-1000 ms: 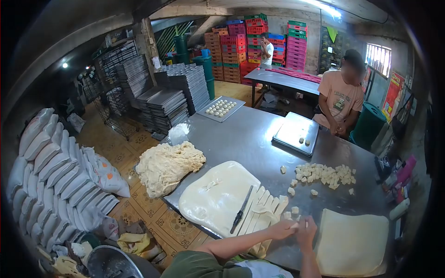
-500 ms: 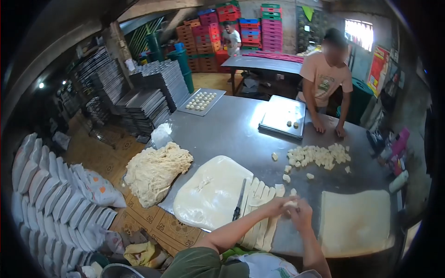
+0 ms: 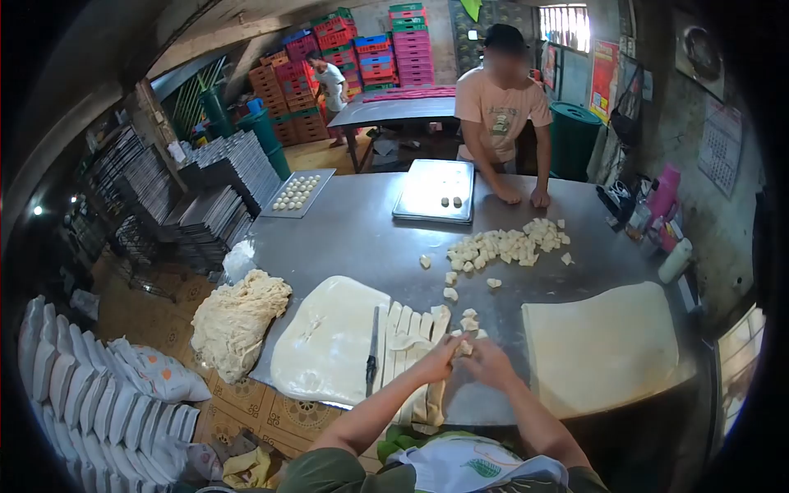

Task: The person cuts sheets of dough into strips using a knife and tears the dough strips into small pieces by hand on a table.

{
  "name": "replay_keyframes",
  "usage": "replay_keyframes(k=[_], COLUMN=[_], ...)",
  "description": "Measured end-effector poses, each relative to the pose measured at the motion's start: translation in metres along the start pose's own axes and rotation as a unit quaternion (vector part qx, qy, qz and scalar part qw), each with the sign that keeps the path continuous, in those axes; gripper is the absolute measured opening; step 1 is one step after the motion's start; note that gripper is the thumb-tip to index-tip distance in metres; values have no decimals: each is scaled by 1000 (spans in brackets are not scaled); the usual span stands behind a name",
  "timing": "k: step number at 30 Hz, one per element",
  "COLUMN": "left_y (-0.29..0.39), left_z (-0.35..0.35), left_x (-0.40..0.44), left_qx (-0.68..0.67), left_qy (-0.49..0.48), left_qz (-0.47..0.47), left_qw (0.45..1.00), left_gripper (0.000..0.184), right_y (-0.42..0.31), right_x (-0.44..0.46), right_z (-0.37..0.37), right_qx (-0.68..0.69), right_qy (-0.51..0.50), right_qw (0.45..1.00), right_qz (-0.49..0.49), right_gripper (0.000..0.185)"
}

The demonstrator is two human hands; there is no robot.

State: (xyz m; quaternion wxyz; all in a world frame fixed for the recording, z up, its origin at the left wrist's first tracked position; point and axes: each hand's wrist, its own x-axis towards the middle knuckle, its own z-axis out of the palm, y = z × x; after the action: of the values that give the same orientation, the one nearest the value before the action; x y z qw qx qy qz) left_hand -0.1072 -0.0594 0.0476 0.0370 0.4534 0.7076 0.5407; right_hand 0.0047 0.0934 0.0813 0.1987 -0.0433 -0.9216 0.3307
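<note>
"Head view: what are the hands gripping?"

"Left hand (image 3: 439, 359) and right hand (image 3: 491, 366) meet over the metal table (image 3: 345, 238), fingers pinching a small dough piece (image 3: 466, 347)."

"And nearby?"

"Dough strips (image 3: 408, 327) beside the left hand; the black-handled knife (image 3: 372, 353) rests along the dough slab (image 3: 320, 341). A dough sheet (image 3: 604, 349) lies right."

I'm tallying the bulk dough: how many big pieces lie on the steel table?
3: a rough heap at the table's left edge, a smooth slab under the knife, and a sheet right of the left hand. None looks hidden.
</note>
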Motion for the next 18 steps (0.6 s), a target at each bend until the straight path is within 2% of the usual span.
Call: replay_keyframes(k=[2,3,4,7,8,10,11,12,13,15,16,18], left_y=[29,38,37,24,23,23,22,28,34,46,32,-12], left_z=[0,2,6,1,3,5,5,-2,-9,-22,-26,-24], left_x=[26,25,16,17,19,13,7,14,14,9,14,4], left_qx=[4,2,-1,-89,-92,111,208,207,112,-87,-88,-14], left_qy=[64,93,87,-21,-21,-196,-283,-283,-259,-198,-196,-121], left_qz=[94,130,122,-94,-92,-87,-84,-78,-72,-70,-66,-22], left_qw=[993,987,989,991,991,970,933,933,957,974,974,992], left_gripper=[36,34,34,37,37,39,41,41,41,40,40,42], right_y=[-7,-9,-13,-13,-6,12,24,43,59,46,38,-3], right_x=[7,4,4,18,21,21,17,22,23,22,29,27], right_z=[-1,0,-2,-6,-5,5,11,11,13,13,16,20], right_qx=[112,114,138,175,99,-52,-52,-77,-101,-126,-84,7], right_qy=[-60,-57,-35,21,-1,-49,-53,-66,-80,-101,-36,86], right_qw=[990,990,989,984,993,979,978,971,962,949,980,996], right_qz=[-68,-59,-39,-11,57,193,197,217,241,270,176,-1], right_gripper=[34,34,35,38,37,34,34,34,35,35,31,27])
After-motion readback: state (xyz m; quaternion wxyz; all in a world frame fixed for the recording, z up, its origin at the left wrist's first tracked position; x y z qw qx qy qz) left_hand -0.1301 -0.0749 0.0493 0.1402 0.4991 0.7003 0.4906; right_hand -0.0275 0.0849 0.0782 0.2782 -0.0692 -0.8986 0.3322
